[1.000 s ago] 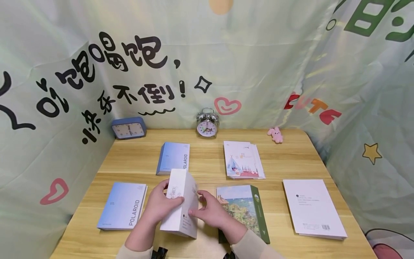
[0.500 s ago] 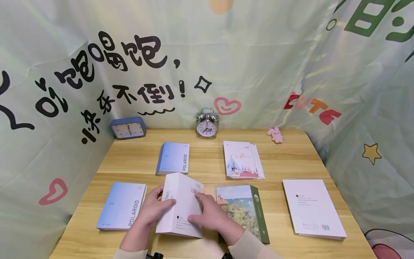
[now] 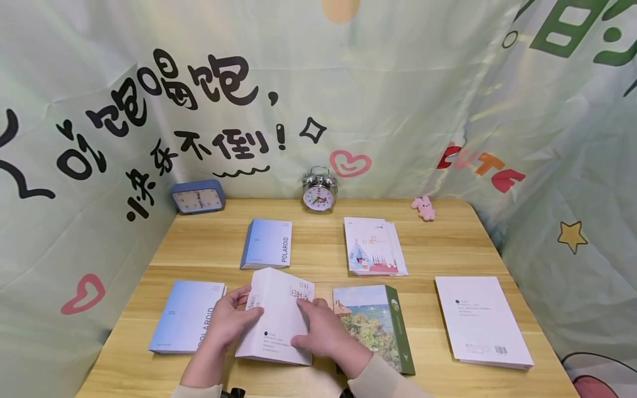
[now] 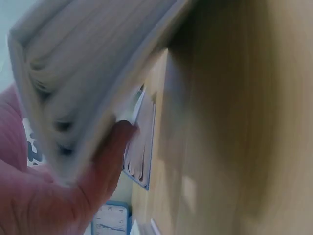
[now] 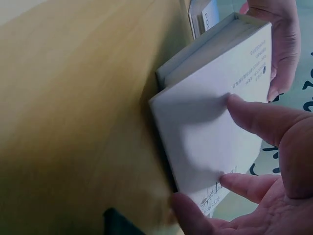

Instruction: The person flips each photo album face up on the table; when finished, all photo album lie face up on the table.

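Head view: left hand (image 3: 231,318) grips a white book (image 3: 278,318), near, left of centre; right hand's (image 3: 323,331) spread fingers touch it.

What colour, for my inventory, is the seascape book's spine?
The spine is green, clearest in the head view.

Place: a cloth-walled desk corner; home or studio, I cannot tell
Walls: pale green fabric (image 3: 398,105) bearing black lettering (image 3: 231,80), a yellow star (image 3: 573,236)
Surface: light wood-grain table (image 3: 438,243) with books (image 3: 278,319) spread across it
Back edge: a blue clock (image 3: 198,197), a silver alarm clock (image 3: 319,193), a pink bunny toy (image 3: 424,208)
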{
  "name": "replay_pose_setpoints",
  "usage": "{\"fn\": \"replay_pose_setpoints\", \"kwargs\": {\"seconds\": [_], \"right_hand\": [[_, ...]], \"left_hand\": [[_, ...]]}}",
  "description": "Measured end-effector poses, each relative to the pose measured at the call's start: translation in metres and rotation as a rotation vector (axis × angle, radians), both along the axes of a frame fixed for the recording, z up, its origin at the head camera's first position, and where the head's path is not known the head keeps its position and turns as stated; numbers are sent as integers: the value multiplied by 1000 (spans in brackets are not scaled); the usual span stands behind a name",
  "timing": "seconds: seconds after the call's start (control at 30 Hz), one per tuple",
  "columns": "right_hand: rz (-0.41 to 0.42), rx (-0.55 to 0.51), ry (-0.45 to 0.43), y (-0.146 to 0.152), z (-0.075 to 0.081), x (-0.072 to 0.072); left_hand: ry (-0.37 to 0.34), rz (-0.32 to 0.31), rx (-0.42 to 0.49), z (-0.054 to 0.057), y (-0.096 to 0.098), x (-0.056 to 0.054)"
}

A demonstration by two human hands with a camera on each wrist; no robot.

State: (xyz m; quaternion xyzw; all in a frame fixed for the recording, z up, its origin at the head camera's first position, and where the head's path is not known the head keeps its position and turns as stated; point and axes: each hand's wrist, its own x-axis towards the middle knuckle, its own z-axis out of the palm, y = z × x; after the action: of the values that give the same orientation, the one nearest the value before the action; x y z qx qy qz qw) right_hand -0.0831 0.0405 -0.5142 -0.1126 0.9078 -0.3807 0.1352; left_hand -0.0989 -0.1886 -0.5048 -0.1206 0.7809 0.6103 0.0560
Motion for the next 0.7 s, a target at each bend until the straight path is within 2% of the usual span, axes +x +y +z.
{"fn": "replay_pose_setpoints", "kwargs": {"seconds": [0.13,0.47,0.57,0.7], "right_hand": [[10,69,32,0,-2,0],[55,219,107,-5,-2,0],[73,255,137,-8,-3,0],[77,268,150,-9,-3,1]], "left_hand": [[-21,1,-137,-2,-2,-1],[-58,-24,-355,-6,1,2],[-64,-32,-400,-6,4,2],[-68,-37,-402,-6,5,3]]}}
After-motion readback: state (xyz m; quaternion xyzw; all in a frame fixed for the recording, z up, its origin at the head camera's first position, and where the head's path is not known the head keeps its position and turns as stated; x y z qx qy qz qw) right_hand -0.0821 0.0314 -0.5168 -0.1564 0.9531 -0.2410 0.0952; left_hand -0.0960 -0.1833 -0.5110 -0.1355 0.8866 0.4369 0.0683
